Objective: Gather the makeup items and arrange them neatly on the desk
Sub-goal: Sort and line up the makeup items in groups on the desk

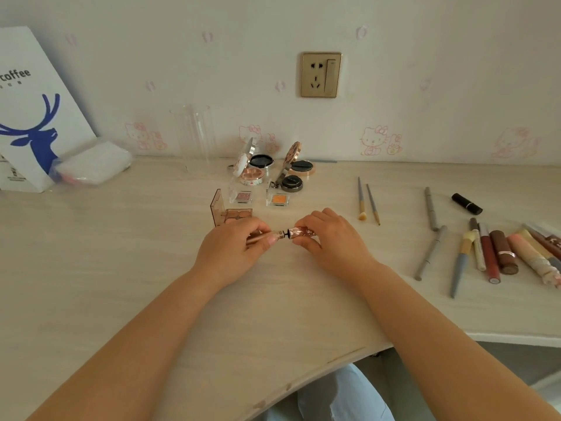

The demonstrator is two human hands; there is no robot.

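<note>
Closing looks to be the step in hand: the left hand [233, 247] pinches a slim rose-gold metallic wand handle [262, 237], its dark neck just beside the right hand [331, 238], whose fingers curl round the glossy patterned pink tube [300, 231]; next, seat and twist; lay it toward the smooth cylindrical lipsticks [504, 253] beyond the right fingers.

Rose-gold tube [300, 231] held horizontal mid-desk, cap end [263, 237] pulled off; 4 compacts [267, 170] open behind.
</note>
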